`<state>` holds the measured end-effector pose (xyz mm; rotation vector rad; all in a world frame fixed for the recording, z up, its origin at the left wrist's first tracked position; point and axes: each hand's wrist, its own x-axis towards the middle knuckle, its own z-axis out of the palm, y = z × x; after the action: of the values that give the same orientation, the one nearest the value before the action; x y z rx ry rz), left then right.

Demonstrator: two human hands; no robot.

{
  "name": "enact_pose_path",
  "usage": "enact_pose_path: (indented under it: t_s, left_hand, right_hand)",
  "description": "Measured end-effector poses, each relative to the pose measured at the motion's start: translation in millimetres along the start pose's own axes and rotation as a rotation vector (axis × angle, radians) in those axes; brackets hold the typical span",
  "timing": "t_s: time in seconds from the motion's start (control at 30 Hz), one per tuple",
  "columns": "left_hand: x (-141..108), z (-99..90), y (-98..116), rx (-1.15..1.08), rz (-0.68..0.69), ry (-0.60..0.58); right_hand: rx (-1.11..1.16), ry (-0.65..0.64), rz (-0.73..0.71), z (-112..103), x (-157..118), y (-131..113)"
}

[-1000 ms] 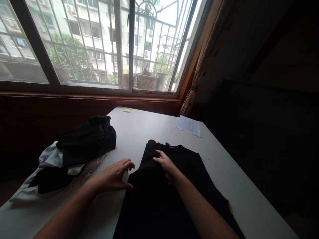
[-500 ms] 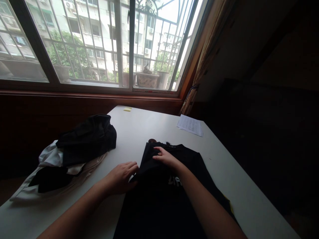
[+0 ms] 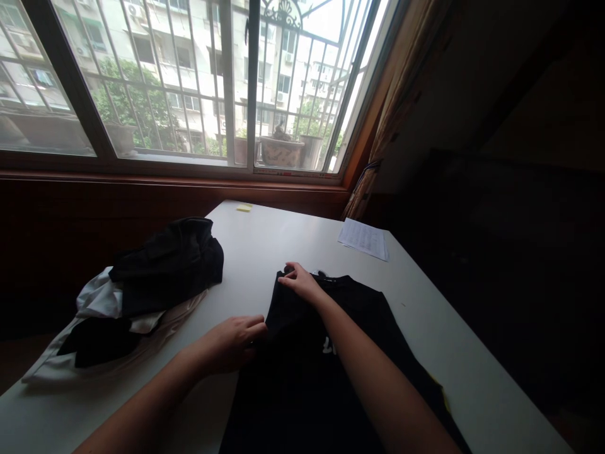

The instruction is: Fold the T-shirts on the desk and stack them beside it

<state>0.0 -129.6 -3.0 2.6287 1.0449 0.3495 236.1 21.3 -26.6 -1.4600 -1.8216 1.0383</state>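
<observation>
A black shirt (image 3: pixel 293 391) with white lettering lies spread on the white table, its neckline end away from me. My left hand (image 3: pixel 236 340) is closed on the shirt's left edge, with the fingertips partly hidden by the cloth. Farther up, my right hand (image 3: pixel 302 282) pinches the shirt at its upper left corner. A small dark round thing (image 3: pixel 288 269) shows by those fingers; what it is I cannot make out. My right forearm covers part of the lettering.
On the left of the white table (image 3: pixel 274 233) sits a heap of black, white and beige clothes (image 3: pixel 170 265). Printed papers (image 3: pixel 363 239) lie at the far right corner, a yellow sticky note (image 3: pixel 244 207) at the far edge. A barred window (image 3: pixel 189 82) stands behind.
My right hand has moved away from me and slightly left, from the shirt's chest to its upper left corner. My left hand has shifted slightly and stays at the left edge.
</observation>
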Motion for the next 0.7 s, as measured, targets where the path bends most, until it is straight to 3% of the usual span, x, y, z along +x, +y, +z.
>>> enact_pose_path:
  t_s: [0.23, 0.43, 0.7]
  left_hand:
    - [-0.2, -3.8, -0.3, 0.098, -0.029, -0.04]
    - [-3.9, -9.8, 5.6, 0.056, -0.079, -0.088]
    - [-11.0, -16.4, -5.0, -0.108, -0.032, -0.108]
  right_hand:
    - [0.076, -0.047, -0.052, 20.5, 20.2, -9.4]
    - [0.06, 0.016, -0.066, 36.2, 23.8, -13.8]
    - [0.02, -0.032, -0.169, 22.0, 6.4, -11.7]
